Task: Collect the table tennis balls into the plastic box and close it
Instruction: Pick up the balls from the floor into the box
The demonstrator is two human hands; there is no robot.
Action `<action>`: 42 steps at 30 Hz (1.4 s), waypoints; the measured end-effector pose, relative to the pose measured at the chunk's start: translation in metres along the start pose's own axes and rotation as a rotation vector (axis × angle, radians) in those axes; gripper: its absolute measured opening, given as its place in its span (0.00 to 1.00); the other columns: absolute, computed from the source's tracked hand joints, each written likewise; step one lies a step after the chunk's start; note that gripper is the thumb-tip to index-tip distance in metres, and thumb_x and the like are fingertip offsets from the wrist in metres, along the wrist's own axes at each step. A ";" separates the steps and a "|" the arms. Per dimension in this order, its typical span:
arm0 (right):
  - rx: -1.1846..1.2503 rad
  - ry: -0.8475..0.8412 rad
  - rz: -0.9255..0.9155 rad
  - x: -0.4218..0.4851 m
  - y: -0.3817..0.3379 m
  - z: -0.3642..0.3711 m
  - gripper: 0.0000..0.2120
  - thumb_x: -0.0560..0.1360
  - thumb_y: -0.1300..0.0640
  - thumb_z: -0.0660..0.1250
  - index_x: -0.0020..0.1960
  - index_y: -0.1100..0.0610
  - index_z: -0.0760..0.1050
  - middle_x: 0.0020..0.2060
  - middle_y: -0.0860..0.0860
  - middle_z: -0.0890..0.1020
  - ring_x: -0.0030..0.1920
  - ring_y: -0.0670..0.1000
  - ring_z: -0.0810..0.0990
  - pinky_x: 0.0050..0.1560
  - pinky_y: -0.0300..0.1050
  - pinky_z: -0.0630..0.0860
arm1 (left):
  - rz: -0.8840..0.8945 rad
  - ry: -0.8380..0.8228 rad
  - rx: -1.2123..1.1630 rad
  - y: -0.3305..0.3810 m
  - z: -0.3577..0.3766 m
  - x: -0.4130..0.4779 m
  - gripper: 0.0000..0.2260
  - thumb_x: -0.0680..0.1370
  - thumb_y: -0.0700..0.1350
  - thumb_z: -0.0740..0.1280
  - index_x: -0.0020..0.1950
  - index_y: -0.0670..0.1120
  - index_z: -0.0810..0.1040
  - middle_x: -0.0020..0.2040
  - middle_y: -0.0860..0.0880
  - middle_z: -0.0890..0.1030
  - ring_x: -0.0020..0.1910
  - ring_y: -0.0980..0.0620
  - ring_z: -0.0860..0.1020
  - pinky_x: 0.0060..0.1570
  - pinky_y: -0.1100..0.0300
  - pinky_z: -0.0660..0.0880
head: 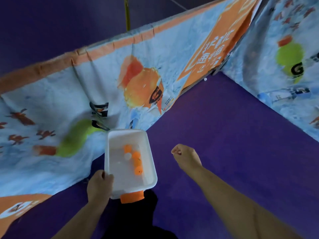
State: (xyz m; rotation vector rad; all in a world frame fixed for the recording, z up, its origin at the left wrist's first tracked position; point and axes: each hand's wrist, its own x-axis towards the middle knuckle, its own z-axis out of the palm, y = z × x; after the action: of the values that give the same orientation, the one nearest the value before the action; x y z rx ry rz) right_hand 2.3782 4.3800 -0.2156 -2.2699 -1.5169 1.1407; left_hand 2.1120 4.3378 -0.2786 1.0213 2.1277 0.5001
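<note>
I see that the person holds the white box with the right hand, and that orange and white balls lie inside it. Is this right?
Not quite: the hand is wrong. In the head view, the left hand holds the white box at its near rim. The right hand is apart from the box, with curled fingers. The orange and white balls do lie inside it.

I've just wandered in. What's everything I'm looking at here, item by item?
White plastic box: one, white, no lid on, beside the left barrier
Orange clip: one, orange, on the box's near end
Orange table tennis balls: about four, orange, inside the box
White table tennis ball: one, white, inside the box
Small white ball: one, white, on the floor in the far corner
Printed fabric barriers: two, blue and orange, meeting at that corner
Floor: purple
Left hand: grips the box's near left corner
Right hand: fingers curled, apart from the box
</note>
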 end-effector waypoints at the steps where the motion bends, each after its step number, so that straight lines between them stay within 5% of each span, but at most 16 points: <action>1: -0.005 -0.012 -0.011 0.014 -0.004 -0.005 0.09 0.76 0.57 0.58 0.48 0.49 0.76 0.43 0.43 0.80 0.43 0.46 0.79 0.41 0.46 0.79 | -0.013 0.016 -0.009 0.006 0.004 0.008 0.12 0.74 0.37 0.65 0.32 0.42 0.67 0.31 0.45 0.72 0.33 0.45 0.69 0.31 0.54 0.60; 5: -0.021 -0.052 -0.059 0.064 -0.013 -0.024 0.08 0.77 0.56 0.59 0.48 0.50 0.77 0.44 0.44 0.80 0.44 0.46 0.79 0.43 0.47 0.79 | -0.093 0.061 -0.006 0.035 0.019 0.034 0.07 0.74 0.38 0.64 0.37 0.37 0.71 0.32 0.44 0.72 0.33 0.44 0.69 0.34 0.53 0.62; 12: -0.143 -0.186 -0.187 0.149 -0.014 -0.050 0.09 0.76 0.58 0.58 0.43 0.47 0.75 0.42 0.45 0.79 0.37 0.45 0.75 0.32 0.37 0.67 | -0.245 0.183 0.012 0.064 0.050 0.052 0.06 0.74 0.37 0.64 0.41 0.34 0.73 0.33 0.41 0.72 0.35 0.42 0.70 0.34 0.52 0.63; 18: -0.357 -0.350 -0.413 0.239 0.003 -0.067 0.10 0.75 0.59 0.58 0.48 0.54 0.78 0.49 0.50 0.82 0.49 0.52 0.79 0.46 0.44 0.73 | -0.415 0.361 -0.094 0.097 0.119 0.048 0.09 0.74 0.37 0.65 0.36 0.34 0.70 0.32 0.39 0.71 0.33 0.43 0.68 0.30 0.53 0.59; 24: -0.513 -0.493 -0.517 0.320 0.046 -0.042 0.11 0.75 0.60 0.58 0.49 0.54 0.78 0.50 0.50 0.81 0.51 0.53 0.78 0.49 0.45 0.73 | -0.581 0.476 -0.282 0.093 0.210 0.043 0.10 0.75 0.38 0.64 0.40 0.31 0.70 0.34 0.40 0.70 0.32 0.45 0.67 0.31 0.55 0.60; 36: -0.570 -0.544 -0.569 0.482 0.136 0.209 0.10 0.74 0.62 0.58 0.49 0.54 0.77 0.50 0.52 0.80 0.50 0.55 0.78 0.44 0.42 0.70 | -0.715 0.543 -0.485 -0.054 0.381 0.130 0.04 0.76 0.41 0.63 0.44 0.41 0.74 0.38 0.44 0.77 0.38 0.43 0.75 0.34 0.55 0.70; 42: -0.709 -0.540 -0.684 0.570 0.181 0.360 0.14 0.75 0.61 0.57 0.57 0.54 0.74 0.57 0.56 0.78 0.56 0.58 0.77 0.49 0.46 0.71 | -0.627 0.505 -0.332 -0.170 0.429 0.194 0.05 0.77 0.43 0.64 0.50 0.42 0.75 0.40 0.47 0.76 0.36 0.48 0.73 0.32 0.59 0.67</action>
State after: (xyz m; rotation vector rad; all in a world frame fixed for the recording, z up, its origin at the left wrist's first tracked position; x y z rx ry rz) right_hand 2.3667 4.6905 -0.8410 -1.4785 -2.9780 1.1426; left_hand 2.2581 4.4027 -0.7527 0.0102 2.5216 0.8104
